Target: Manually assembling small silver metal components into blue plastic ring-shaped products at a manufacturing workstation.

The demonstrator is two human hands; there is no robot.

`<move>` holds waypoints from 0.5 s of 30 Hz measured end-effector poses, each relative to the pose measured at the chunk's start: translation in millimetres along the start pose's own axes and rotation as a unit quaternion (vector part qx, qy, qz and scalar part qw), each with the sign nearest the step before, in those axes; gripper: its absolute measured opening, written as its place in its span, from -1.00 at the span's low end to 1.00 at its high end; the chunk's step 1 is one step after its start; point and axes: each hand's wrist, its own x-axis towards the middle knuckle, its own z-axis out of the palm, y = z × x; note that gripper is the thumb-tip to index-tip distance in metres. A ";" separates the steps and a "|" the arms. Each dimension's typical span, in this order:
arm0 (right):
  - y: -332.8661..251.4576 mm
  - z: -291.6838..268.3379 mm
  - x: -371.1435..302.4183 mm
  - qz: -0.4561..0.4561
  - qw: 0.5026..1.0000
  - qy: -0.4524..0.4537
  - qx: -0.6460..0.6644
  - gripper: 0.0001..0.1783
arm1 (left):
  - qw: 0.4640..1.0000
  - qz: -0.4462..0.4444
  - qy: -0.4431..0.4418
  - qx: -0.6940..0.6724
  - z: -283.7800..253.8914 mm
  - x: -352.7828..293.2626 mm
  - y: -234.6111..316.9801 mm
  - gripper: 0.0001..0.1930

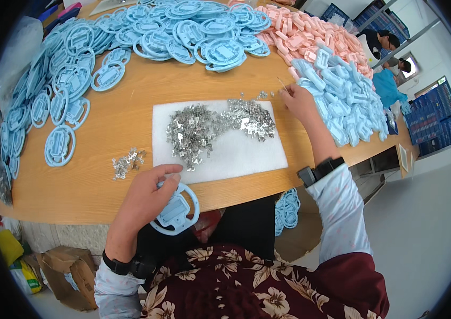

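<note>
My left hand [151, 194] is closed on the rim of a light blue plastic toy steering wheel [175, 211], held over the table's front edge above my lap. The wheel's recessed centre faces up. My right hand [298, 102] pinches a thin pointed tool [281, 83] by the right side of a white foam sheet [230, 159]; its exact kind is too small to tell. On the foam lie two heaps of small silvery metal clips, a left heap [191, 133] and a right heap [249, 118].
Blue wheel parts [188, 34] pile along the table's back and left. Pink handle-like parts [310, 34] and pale blue ones [337, 101] heap at the right. Loose clips [128, 162] lie left of the foam. A cardboard box [68, 276] stands below; two people are at far right.
</note>
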 end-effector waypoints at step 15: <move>-78.6 24.2 47.1 0.045 0.987 -0.153 0.029 -0.71 | 0.995 -0.047 -0.012 -0.085 -3.3 0.0 -3.5 -0.73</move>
